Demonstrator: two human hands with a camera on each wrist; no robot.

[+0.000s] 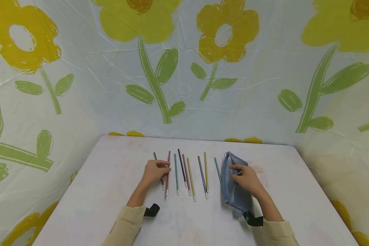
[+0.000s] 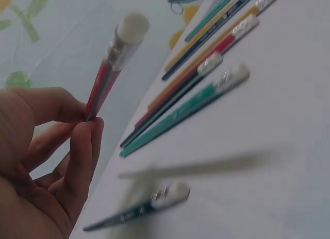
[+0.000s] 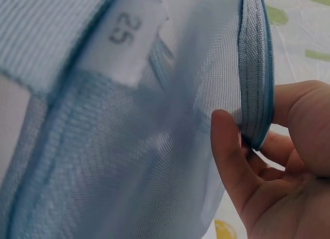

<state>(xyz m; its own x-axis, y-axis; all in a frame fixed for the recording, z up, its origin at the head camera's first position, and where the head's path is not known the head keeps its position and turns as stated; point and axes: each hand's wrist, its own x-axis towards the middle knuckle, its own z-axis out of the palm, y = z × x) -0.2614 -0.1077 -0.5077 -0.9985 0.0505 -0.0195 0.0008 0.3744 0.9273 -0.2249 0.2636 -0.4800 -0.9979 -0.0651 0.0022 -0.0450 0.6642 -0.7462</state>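
My left hand (image 1: 154,172) pinches a red pencil (image 2: 104,84) between thumb and fingers. Its white eraser end points toward the camera in the left wrist view, and a long shadow lies on the table beneath it. A dark pencil (image 2: 139,213) lies under this hand. On the right, my right hand (image 1: 248,178) pinches the zippered rim (image 3: 256,58) of a blue mesh pencil pouch (image 1: 242,199). The pouch's mouth gapes open, and a white label (image 3: 124,38) marked 25 shows inside. One teal pencil (image 1: 217,169) lies along the pouch's left side.
Between my hands several pencils lie in a loose row, among them a teal one (image 1: 176,174), a yellow one (image 1: 191,179) and another yellow one (image 1: 206,171). The white table (image 1: 110,191) meets a flower-printed cloth wall (image 1: 249,112) at the back and sides.
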